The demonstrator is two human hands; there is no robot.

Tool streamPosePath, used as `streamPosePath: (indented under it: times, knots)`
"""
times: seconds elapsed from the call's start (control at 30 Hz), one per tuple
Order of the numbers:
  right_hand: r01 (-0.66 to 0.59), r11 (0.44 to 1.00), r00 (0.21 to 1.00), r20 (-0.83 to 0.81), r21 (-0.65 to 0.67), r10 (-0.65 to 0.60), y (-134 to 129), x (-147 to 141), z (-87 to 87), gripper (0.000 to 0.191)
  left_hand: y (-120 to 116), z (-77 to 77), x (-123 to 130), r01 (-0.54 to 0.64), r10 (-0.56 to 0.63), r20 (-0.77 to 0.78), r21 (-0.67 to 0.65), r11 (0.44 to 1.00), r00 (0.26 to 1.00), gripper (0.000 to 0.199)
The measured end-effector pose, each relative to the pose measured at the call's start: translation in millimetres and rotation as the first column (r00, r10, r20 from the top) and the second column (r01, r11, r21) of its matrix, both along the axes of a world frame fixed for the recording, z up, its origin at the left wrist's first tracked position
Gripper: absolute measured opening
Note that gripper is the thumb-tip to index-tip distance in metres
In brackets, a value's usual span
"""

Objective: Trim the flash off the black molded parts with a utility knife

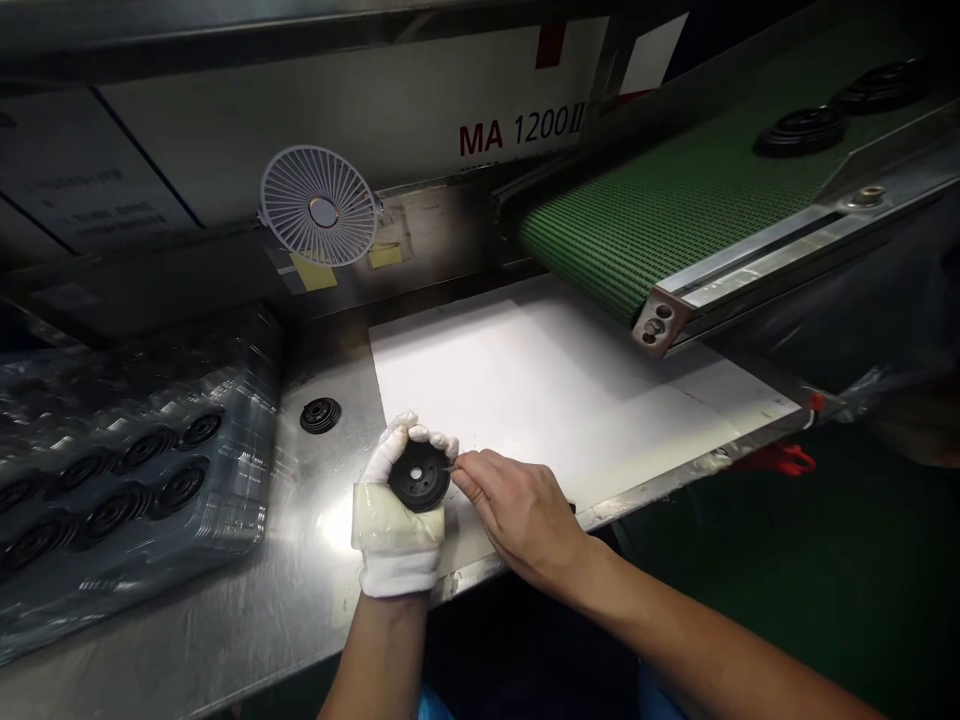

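A black round part (pixel 420 478) with a hole in its centre rests in my left hand (pixel 399 520), which wears a white glove and has its fingers curled round the rim. My bare right hand (pixel 525 510) is at the right edge of that part, thumb and forefinger pinched on something thin and small, too small to name. On the metal table, up and left of my hands, lies another black ringed part (pixel 320 415). Several similar black parts (pixel 182 484) sit in a clear plastic tray (pixel 251 470) at the left.
A white sheet (pixel 480 370) covers part of the metal table. Above its right side juts a green conveyor (pixel 637 220) carrying black parts (pixel 802 132). A round fan (pixel 321 205) stands behind the table. Something red (pixel 787 459) hangs by the table's right edge.
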State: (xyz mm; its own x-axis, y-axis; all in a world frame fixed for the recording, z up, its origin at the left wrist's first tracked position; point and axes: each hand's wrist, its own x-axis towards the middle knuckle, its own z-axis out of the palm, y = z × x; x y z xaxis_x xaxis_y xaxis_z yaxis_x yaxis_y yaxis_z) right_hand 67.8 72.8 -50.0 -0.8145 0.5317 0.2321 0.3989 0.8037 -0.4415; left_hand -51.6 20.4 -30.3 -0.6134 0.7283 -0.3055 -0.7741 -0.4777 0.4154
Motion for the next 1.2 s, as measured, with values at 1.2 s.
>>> streamPosePath:
  times: [1.2]
  knots:
    - [0.037,0.998,0.999,0.014,0.053,-0.038,-17,-10,-8.6,0.025,11,-10.6,-9,-0.056,0.057,-0.117,0.012,0.998,0.992,0.009]
